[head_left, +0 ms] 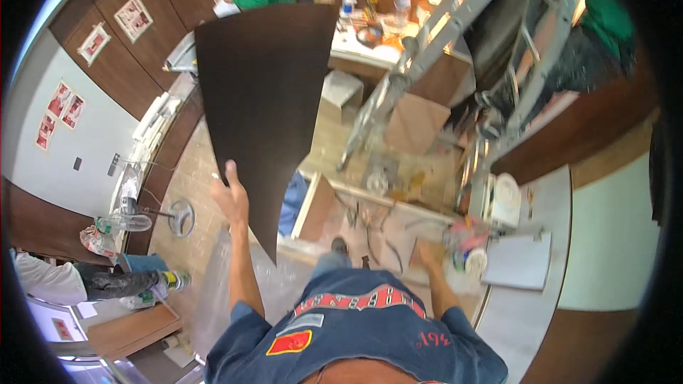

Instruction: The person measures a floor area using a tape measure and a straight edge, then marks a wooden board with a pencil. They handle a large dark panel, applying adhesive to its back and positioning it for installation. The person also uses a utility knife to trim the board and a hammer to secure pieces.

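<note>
Far left: printed sheets on wall, text too small to read. Tiled floor strip runs between ledge and panel. My left hand pinches left edge of dark brown panel, held up, lower corner pointing down. My shirt carries lettering. Stepladder stands right of panel, apart in view, obstructing that side. My right hand low, left of white sheet; can't tell finger state.
</note>
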A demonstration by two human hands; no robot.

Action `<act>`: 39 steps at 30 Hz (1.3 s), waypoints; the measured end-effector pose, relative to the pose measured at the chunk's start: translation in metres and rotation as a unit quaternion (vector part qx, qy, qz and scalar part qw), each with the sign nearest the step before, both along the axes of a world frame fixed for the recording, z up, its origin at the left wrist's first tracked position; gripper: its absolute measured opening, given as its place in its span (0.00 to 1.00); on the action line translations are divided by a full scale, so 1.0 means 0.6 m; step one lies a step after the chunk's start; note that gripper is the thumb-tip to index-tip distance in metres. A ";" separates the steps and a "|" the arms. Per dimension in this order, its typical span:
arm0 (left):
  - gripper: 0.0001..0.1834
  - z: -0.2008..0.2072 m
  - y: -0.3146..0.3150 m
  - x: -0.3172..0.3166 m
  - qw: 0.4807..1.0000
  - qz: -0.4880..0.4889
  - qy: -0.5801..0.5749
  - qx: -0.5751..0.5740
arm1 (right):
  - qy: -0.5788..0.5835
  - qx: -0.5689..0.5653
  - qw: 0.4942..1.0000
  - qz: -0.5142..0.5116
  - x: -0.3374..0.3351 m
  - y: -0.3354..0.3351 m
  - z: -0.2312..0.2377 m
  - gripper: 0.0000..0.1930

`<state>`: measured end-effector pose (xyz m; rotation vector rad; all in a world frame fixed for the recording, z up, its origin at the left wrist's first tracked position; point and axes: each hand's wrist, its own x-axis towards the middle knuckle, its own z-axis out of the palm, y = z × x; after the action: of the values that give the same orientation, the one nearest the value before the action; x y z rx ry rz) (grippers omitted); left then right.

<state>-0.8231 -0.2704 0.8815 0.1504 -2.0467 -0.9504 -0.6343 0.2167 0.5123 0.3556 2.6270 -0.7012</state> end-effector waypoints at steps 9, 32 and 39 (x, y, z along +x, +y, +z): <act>0.14 -0.029 -0.016 -0.129 0.986 0.016 -0.110 0.126 | -0.153 -0.333 0.830 -0.421 0.038 0.062 -0.069 0.21; 0.26 0.040 0.162 -0.438 0.988 0.155 0.013 0.008 | -0.060 -0.405 0.886 -0.215 -0.710 0.155 -0.048 0.17; 0.20 0.051 0.197 -0.527 0.984 0.173 -0.027 0.025 | -0.063 -0.359 0.929 -0.069 -0.782 0.077 -0.045 0.21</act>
<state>-1.1391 -0.1525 0.9123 0.5456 -1.9618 -0.7870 -1.1033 0.2628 0.4852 0.3425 2.0485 -1.5482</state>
